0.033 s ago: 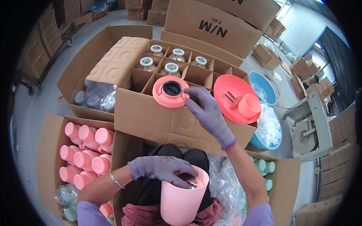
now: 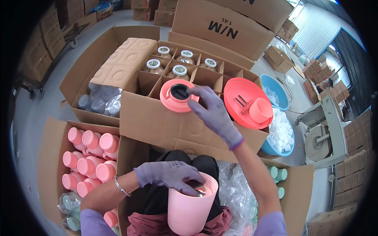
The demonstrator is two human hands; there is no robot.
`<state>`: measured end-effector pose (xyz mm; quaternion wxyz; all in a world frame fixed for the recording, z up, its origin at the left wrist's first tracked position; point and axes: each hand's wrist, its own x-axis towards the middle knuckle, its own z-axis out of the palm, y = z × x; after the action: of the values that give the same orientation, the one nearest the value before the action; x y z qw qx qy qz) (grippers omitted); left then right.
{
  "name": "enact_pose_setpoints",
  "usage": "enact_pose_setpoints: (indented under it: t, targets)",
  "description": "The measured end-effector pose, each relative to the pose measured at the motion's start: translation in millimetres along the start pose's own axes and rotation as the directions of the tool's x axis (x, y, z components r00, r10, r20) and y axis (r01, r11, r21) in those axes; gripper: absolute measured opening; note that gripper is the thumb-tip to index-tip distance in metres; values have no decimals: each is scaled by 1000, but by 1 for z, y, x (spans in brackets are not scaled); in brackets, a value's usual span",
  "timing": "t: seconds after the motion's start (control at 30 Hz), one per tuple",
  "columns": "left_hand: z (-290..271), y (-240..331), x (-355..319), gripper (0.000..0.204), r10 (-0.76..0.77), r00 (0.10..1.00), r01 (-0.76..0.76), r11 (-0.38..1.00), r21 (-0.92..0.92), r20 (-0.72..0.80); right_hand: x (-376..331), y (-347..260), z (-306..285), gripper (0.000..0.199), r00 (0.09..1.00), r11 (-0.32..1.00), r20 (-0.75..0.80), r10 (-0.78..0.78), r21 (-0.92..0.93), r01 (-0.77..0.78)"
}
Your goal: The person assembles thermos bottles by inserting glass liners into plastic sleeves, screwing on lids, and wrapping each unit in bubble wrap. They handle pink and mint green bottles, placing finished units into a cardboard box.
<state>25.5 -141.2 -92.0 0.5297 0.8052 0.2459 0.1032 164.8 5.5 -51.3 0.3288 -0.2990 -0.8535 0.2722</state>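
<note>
Between my knees stands a pink flask body [image 2: 189, 215], its open top facing up. My left hand [image 2: 170, 175], in a grey-purple glove, lies over its rim with curled fingers reaching inside. Beside those fingertips shows a shiny silvery round piece [image 2: 202, 190]; the rest of it is hidden. Ahead, a round pink collar [image 2: 172, 104] with a black ring in its middle sits at the near edge of the divided carton. My gloved right hand [image 2: 214, 116] is closed, thumb and fingers pinching the collar's right side.
Silvery bottles with white rings [image 2: 180, 70] stand in the carton's cells. On its right lies a red tray [image 2: 236, 114] with a pink cup [image 2: 260, 110]. Blue basins [image 2: 281, 151] hold white parts. Pink flasks [image 2: 87, 166] fill a carton at left; green ones [image 2: 281, 174] stand at right.
My right hand has shifted slightly left, its fingers moving in over the pink collar near the black ring. My left hand and the flask body stay nearly where they were.
</note>
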Motion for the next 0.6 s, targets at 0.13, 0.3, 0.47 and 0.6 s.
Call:
enact_pose_setpoints:
  t: [0.13, 0.3, 0.47, 0.6]
  targets:
    - [-3, 33, 14, 64, -340, 935, 268, 861, 433, 97, 52, 44, 29, 47, 969, 949, 196, -152, -245, 199]
    - [23, -8, 4, 51, -125, 783, 211, 975, 71, -610, 49, 39, 24, 60, 970, 941, 227, -84, -301, 152]
    - [12, -18, -15, 55, -381, 365, -546, 652, -527, -850, -41, -35, 32, 62, 970, 988, -190, -154, -4, 156]
    - [12, -5, 3, 64, 228, 331, -201, 965, 167, -916, -89, -47, 30, 46, 857, 455, 155, 491, 794, -404]
